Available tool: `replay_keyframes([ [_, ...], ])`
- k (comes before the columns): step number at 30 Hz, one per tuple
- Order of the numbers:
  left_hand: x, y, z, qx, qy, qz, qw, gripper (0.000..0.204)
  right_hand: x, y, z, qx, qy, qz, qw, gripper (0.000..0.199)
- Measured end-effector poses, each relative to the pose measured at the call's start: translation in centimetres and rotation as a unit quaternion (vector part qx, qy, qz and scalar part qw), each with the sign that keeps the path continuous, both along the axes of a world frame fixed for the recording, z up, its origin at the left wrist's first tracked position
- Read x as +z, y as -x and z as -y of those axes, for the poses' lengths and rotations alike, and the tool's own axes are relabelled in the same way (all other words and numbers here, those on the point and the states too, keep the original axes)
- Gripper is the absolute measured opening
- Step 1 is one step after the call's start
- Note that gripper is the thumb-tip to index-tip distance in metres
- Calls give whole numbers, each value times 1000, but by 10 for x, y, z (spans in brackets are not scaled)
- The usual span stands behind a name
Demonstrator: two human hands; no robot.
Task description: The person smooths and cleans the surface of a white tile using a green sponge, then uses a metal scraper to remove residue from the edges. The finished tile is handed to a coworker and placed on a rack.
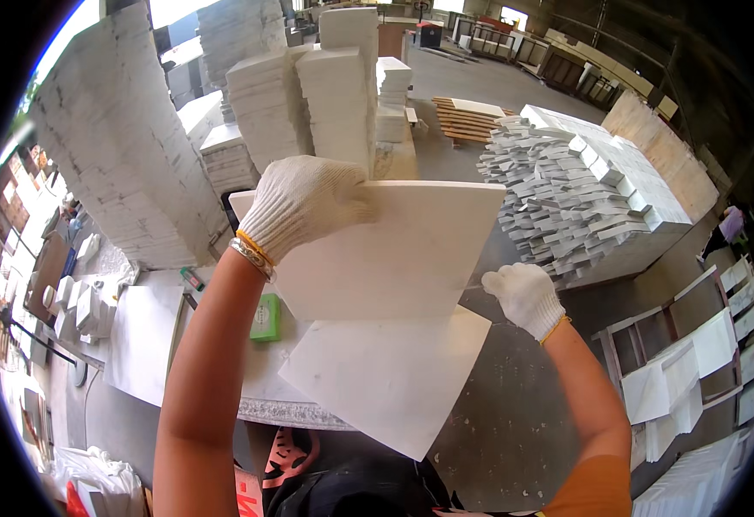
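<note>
A white marble-like tile (377, 258) stands upright before me, its lower edge against a second white tile (386, 370). That second tile lies flat and turned, one corner jutting past the table's front edge. My left hand (312, 202), in a cream knit glove, grips the upright tile's top edge, thumb on the near face; its other fingertips are hidden behind. To the right, apart from both tiles, is my gloved right hand (525, 297) with curled fingers; whether anything small is inside is hidden. A bright green block (265, 317) sits beside the upright tile, under my left forearm.
Tall stacks of white slabs (334, 95) rise beyond the table (256, 366). A big white slab block (118, 138) stands left. At right are piled stone strips (558, 189) and a rack (644, 345) with thin sheets. Another person (726, 228) is far right.
</note>
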State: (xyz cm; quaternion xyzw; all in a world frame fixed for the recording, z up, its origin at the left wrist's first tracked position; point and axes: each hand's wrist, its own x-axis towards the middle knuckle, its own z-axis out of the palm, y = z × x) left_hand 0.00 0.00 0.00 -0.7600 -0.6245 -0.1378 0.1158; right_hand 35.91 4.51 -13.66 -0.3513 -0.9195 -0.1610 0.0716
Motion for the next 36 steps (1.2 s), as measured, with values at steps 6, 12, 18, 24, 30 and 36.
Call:
replay_keyframes([
  [6, -13, 8, 14, -38, -50, 68, 996, 44, 32, 16, 35, 52, 186, -303, 933, 13],
  [12, 21, -17, 32, 14, 121, 9, 993, 45, 6, 66, 76, -23, 542, -429, 722, 12],
  [18, 13, -12, 44, -45, 73, 53, 995, 40, -101, 161, 181, 69, 806, -442, 388, 18],
  [24, -20, -1, 41, -27, -56, -29, 998, 47, -141, 139, 135, -16, 724, -621, 300, 19],
  [30, -14, -12, 51, -38, -36, -5, 999, 44, -121, -29, 66, -152, 435, -652, 602, 18],
  [36, -7, -10, 61, -20, -13, -5, 1000, 39, -100, -8, 116, -82, 470, -589, 652, 56],
])
